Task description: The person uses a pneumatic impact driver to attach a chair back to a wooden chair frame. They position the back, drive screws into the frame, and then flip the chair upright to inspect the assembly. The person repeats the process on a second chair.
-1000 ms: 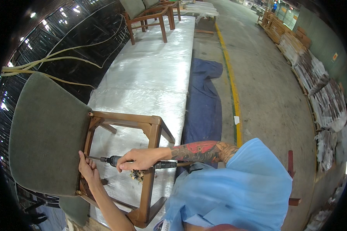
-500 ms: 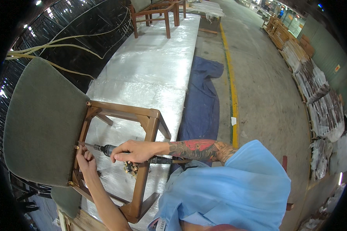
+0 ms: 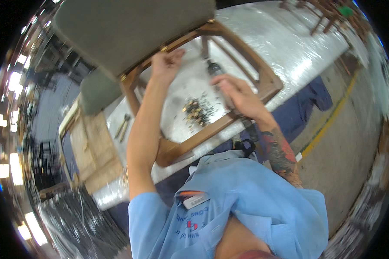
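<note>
A wooden chair frame point(image 3: 203, 137) with a grey-green padded panel point(image 3: 129, 32) lies tipped on the plastic-wrapped table point(image 3: 289, 56). My left hand point(image 3: 165, 67) is at the rail along the panel, beside a brass-coloured fitting point(image 3: 164, 48). Its fingers are curled, and what they pinch, if anything, does not show. My right hand point(image 3: 240, 93) is closed around a dark, straight power screwdriver point(image 3: 215, 69), held over the frame's opening with its tip apart from the rail. Inside the frame, a pile of small brass and black hardware point(image 3: 196, 113) sits on the wrap.
Pliers point(image 3: 122, 127) lie left of the frame, near a brown cardboard sheet point(image 3: 90, 149). Another padded panel point(image 3: 100, 93) is behind them. Dark blue cloth point(image 3: 309, 103) hangs at the table's right edge. More wooden chairs point(image 3: 326, 15) stand at the far right.
The view has swung left. The screwdriver has drawn back from the rail, where its bit met my left fingers. My left hand stays by the rail, fingers still curled.
</note>
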`<move>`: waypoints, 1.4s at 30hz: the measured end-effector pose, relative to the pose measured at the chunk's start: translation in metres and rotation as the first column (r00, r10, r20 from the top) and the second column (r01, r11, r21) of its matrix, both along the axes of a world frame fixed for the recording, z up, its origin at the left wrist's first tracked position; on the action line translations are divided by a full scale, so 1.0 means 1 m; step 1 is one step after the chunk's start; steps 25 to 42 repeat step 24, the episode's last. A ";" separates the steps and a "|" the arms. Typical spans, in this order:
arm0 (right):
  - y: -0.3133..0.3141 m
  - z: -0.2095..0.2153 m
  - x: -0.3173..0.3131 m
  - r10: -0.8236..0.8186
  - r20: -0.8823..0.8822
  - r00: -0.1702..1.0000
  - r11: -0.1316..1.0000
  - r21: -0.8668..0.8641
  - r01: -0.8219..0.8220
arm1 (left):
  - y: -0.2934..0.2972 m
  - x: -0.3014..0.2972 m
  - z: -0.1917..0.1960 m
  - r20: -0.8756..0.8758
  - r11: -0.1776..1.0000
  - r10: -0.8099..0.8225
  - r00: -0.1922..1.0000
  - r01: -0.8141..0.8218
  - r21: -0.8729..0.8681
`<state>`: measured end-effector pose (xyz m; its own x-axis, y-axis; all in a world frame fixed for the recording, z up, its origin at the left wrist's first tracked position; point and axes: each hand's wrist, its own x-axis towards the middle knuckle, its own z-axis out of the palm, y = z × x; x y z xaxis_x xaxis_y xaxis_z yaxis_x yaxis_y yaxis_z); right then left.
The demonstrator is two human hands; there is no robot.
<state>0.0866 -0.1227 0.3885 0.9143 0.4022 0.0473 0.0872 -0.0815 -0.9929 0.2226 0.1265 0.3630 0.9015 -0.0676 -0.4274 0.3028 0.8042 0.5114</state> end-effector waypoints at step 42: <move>0.016 -0.003 0.011 0.057 -0.079 0.995 0.995 -0.080 -0.063 | 0.012 0.037 -0.052 -0.049 0.905 0.306 0.951 -0.275 0.323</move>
